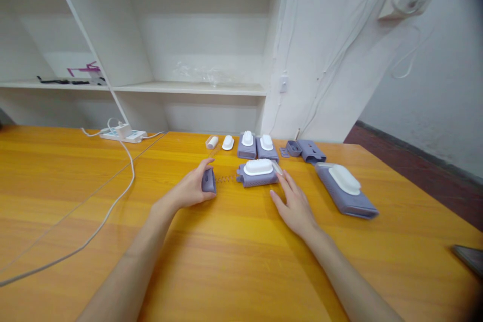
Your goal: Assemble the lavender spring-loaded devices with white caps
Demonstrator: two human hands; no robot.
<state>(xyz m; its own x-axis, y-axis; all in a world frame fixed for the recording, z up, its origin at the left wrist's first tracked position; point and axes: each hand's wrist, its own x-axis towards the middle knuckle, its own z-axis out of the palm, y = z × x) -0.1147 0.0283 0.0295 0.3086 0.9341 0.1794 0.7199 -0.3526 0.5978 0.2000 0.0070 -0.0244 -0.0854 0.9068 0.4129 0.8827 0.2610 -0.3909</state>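
My left hand (pixel 188 190) is curled around a small purple-grey plastic part (pixel 209 181) standing on the wooden table (pixel 226 261). A thin metal spring (pixel 225 179) lies between that part and a purple-grey housing with a white top (pixel 258 172). My right hand (pixel 293 201) lies flat with its fingers spread, fingertips touching the right end of that housing. Behind it stand two more purple-grey pieces with white tops (pixel 256 147) and two small white parts (pixel 221 142).
A long purple-grey piece with a white pad (pixel 346 190) lies to the right, with other purple-grey pieces (pixel 305 150) behind it. A white power strip (pixel 123 134) and its cable (pixel 113 206) cross the left side. White shelves (pixel 188 88) stand behind. A dark object (pixel 470 257) is at the right edge.
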